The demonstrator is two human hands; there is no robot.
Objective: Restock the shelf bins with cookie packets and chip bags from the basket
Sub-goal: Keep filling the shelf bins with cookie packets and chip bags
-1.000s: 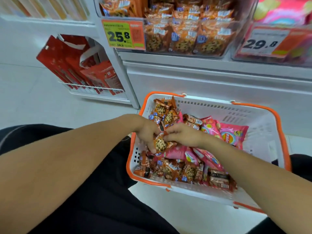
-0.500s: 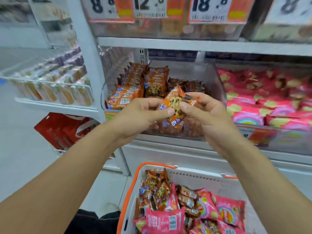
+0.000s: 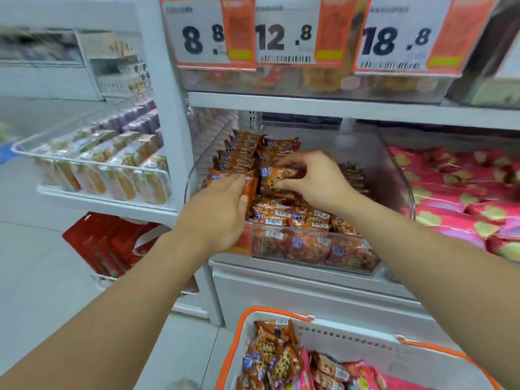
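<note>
Both hands have moved from mid-air into the clear plastic shelf bin (image 3: 394,175) at frame centre. The right hand (image 3: 315,181) pinches an orange chocolate-chip cookie packet (image 3: 277,178) above the stacked packets; the left hand (image 3: 222,209) grips an upright packet row (image 3: 247,190). Price tags (image 3: 284,35) above read 8.8, 12.8, 18.8. The orange-rimmed white basket (image 3: 365,342) sits lower right.

Price tags (image 3: 284,35) — red bags (image 3: 109,243) below

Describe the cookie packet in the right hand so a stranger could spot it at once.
Find the clear shelf bin under the 12.8 price tag. The right hand pinches one cookie packet above the stacked rows. Unlike its neighbours, it faces up, showing a chocolate-chip cookie picture.
</note>
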